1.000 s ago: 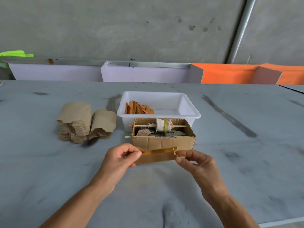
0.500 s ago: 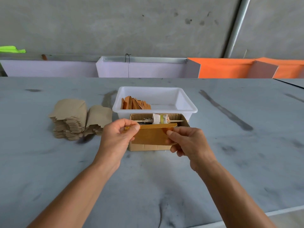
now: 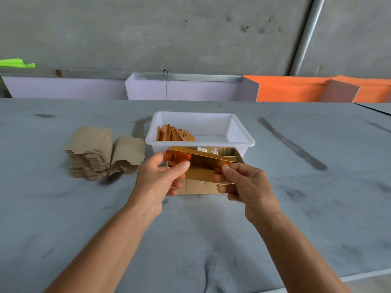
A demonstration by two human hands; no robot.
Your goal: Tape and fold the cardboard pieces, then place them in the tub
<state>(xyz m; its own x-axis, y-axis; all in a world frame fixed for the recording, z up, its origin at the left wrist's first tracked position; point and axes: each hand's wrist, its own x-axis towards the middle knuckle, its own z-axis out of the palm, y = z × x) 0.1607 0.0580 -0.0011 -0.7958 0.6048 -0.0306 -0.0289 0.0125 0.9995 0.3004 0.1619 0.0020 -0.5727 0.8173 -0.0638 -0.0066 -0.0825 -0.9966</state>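
My left hand pinches left end of folded golden-brown cardboard piece; my right hand pinches right end. Piece held above open brown cardboard box. White rectangular plastic tub at 12 o'clock, orange-brown folded pieces inside. Stack of flat tan cardboard blanks at 9 o'clock on grey worktop.

Right half of the tub lies free; finished pieces fill its left. The cardboard box blocks its near side.
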